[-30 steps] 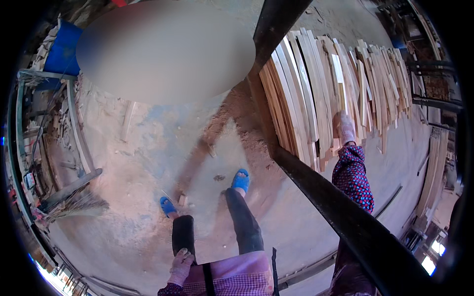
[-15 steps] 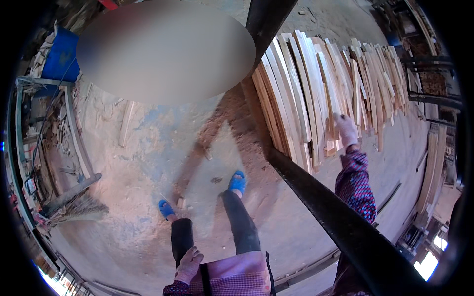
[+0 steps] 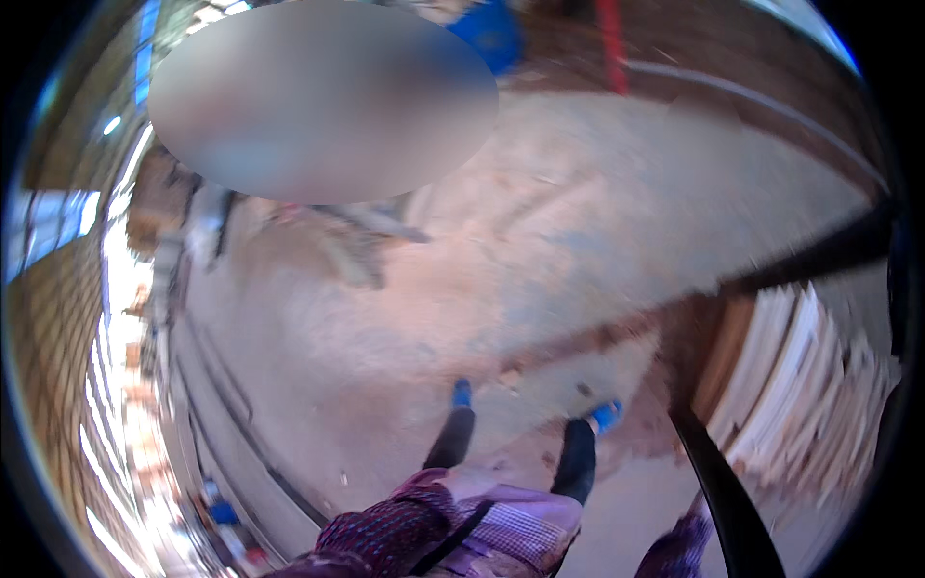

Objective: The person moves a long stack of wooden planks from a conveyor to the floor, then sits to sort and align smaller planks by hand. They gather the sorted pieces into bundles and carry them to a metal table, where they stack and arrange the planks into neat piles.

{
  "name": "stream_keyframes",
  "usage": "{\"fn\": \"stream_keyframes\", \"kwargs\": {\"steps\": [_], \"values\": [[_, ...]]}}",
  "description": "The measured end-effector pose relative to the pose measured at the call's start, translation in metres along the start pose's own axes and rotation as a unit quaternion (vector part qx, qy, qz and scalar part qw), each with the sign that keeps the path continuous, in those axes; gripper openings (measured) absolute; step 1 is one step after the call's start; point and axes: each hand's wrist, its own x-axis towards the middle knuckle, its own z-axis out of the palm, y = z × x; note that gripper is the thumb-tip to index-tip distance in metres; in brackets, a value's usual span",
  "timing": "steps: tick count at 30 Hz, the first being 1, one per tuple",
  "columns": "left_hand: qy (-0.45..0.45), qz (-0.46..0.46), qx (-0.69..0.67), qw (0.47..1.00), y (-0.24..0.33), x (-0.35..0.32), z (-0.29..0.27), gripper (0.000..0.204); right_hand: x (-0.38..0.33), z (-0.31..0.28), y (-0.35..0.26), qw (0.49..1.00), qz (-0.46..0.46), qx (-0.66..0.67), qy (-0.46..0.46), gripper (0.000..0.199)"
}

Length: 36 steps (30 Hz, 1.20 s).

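A row of pale wooden strips (image 3: 805, 395) lies side by side at the right, blurred by motion. My right hand (image 3: 701, 508) is just left of these strips, mostly hidden behind a dark metal bar (image 3: 725, 496); its fingers do not show. My left arm, in a patterned purple sleeve (image 3: 400, 525), is bent across my front over the checked apron (image 3: 515, 535). The left hand blends into the apron in the blur, and its fingers cannot be made out.
Another dark bar (image 3: 819, 255) runs along the far side of the strips. A blue container (image 3: 491, 39) and a red post (image 3: 612, 48) stand at the back. Long rails (image 3: 255, 433) lie on the floor at the left. A blurred-out oval hides the upper left.
My view has swung left, so the strips and bars now sit farther right and lower. My right hand, earlier on the strips, has slipped mostly behind the bar. My left arm now crosses my front.
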Motion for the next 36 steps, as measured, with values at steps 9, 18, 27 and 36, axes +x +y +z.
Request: {"fn": "stream_keyframes", "kwargs": {"steps": [9, 18, 27, 36], "values": [[0.073, 0.122, -0.03, 0.989, -0.084, -0.097, -0.087, 0.062, -0.285, 0.103, -0.074, 0.947, 0.03, -0.094, -0.305, 0.055], [0.188, 0.038, -0.017, 0.981, -0.314, -0.242, -0.239, 0.056, -0.486, 0.251, -0.298, 0.842, -0.256, -0.211, -0.426, 0.049], [0.398, -0.081, -0.205, 0.891, -0.532, -0.243, -0.244, 0.061, -0.709, 0.378, -0.462, 0.661, -0.453, -0.286, -0.525, 0.078], [0.285, -0.091, -0.211, 0.931, -0.522, -0.255, -0.401, 0.067, -0.798, 0.482, -0.476, 0.617, -0.508, -0.307, -0.517, 0.062]]}}
